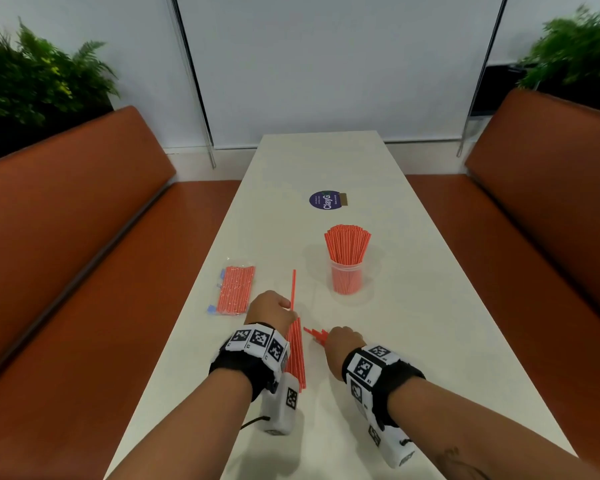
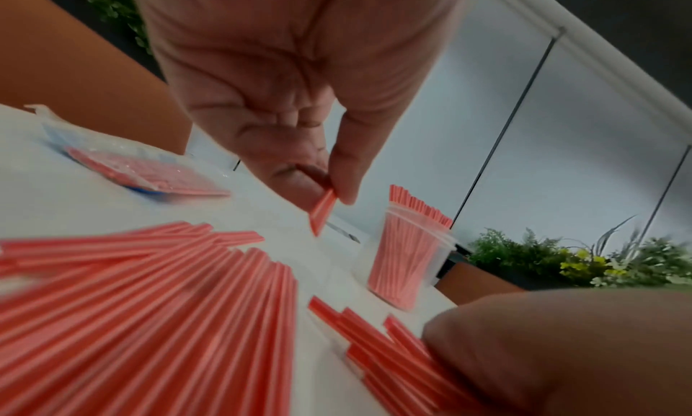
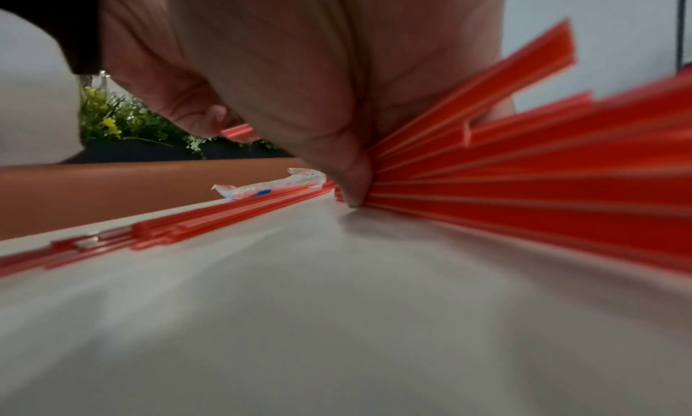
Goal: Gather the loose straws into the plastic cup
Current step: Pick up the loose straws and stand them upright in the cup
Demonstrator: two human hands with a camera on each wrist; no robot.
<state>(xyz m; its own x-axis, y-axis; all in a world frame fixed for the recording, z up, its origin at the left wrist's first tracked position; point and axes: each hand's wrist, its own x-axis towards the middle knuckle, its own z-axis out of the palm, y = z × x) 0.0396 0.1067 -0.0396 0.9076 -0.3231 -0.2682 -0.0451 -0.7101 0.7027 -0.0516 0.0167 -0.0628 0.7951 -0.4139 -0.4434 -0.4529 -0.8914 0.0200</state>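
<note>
At the near end of the white table, the left hand reaches forward with its back up, thumb and forefinger pinching a single straw near its near end; the left wrist view shows that end caught between the fingertips. The straw runs away toward 12 o'clock, and I cannot tell whether its far end touches the table. Just at 3 o'clock of it, the right hand lies knuckles up, fingers curled round a fanned bunch of straws whose tips splay toward 10 o'clock; the right wrist view shows the bunch spreading from under the palm, low against the table top. Their number is too blurred to count.

Between the two wrists lies one loose row of straws, side by side, pointing toward 12 o'clock, partly hidden by the left wristband.

At 1 o'clock from the hands stands one clear plastic cup, upright, packed full of straws standing on end. At 10 o'clock from the left hand lies one sealed packet of straws, flat near the table's left edge. Farther toward 12 o'clock there is one round purple sticker.
</note>
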